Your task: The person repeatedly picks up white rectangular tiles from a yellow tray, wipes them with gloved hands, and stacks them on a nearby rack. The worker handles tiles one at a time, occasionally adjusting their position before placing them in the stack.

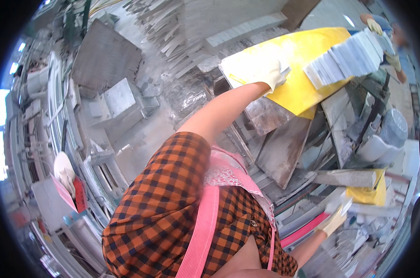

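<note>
My left hand point(275, 76), in a pale glove, reaches out over a yellow sheet point(307, 44) laid over a bench. Its fingers are closed, and a small grey edge shows beside them; glare hides what it belongs to. Low on the right, my right hand point(331, 224), also gloved, grips a thin whitish tile point(343, 207) that is partly blurred. A row of grey-white tiles point(344, 60) stands packed together at the right end of the yellow sheet. Another person's gloved hands point(374, 26) are at the far end of that row.
A white bucket point(381, 147) stands right of the bench. Near my right hand are a stone bar point(346, 178) and a yellow cloth point(368, 190). Leaning boards point(284, 148) stand below the bench. Stone strips point(173, 41) lie on the floor beyond, and a large slab point(107, 58) sits at left.
</note>
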Tool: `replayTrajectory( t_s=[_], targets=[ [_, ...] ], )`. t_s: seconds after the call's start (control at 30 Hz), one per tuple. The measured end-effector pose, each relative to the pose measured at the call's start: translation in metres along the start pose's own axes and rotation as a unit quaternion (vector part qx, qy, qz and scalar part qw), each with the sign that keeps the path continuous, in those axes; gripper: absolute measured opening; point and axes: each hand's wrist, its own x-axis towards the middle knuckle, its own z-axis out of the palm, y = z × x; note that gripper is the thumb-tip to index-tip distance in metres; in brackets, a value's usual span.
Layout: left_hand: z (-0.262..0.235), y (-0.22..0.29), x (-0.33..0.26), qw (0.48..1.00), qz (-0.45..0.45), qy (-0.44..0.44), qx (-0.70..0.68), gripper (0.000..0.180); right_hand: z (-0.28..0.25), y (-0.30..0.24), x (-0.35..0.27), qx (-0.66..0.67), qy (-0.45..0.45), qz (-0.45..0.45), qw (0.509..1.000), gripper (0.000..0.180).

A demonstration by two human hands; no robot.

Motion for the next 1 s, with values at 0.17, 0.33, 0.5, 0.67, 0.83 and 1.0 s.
replayTrajectory(
  t_s=[0.17, 0.33, 0.5, 0.67, 0.83, 1.0],
  targets=[
    [-0.003, -0.004, -0.007, 0.995, 0.014, -0.045, -0.092, 0.054, 0.159, -0.085, -0.058, 0.232, -0.117, -0.048, 0.964, 0.039],
    [-0.032, 0.003, 0.002, 0.987, 0.067, -0.141, -0.022, 0.059, 0.308, -0.141, -0.114, 0.31, -0.223, -0.116, 0.917, 0.025],
    [-0.053, 0.008, 0.016, 0.965, 0.113, -0.232, 0.044, 0.063, 0.396, -0.164, -0.129, 0.192, -0.201, -0.127, 0.952, 0.046],
    [-0.052, 0.01, 0.013, 0.962, 0.146, -0.21, 0.096, 0.07, 0.414, -0.153, -0.127, 0.269, -0.314, -0.168, 0.895, 0.067],
    [-0.034, 0.007, -0.014, 0.987, 0.106, -0.073, 0.091, 0.077, 0.376, -0.136, -0.086, 0.236, -0.402, -0.151, 0.872, 0.064],
    [-0.01, 0.003, -0.014, 0.994, 0.044, -0.081, 0.055, 0.086, 0.416, -0.148, -0.011, 0.308, -0.452, -0.18, 0.818, 0.05]
  ],
)
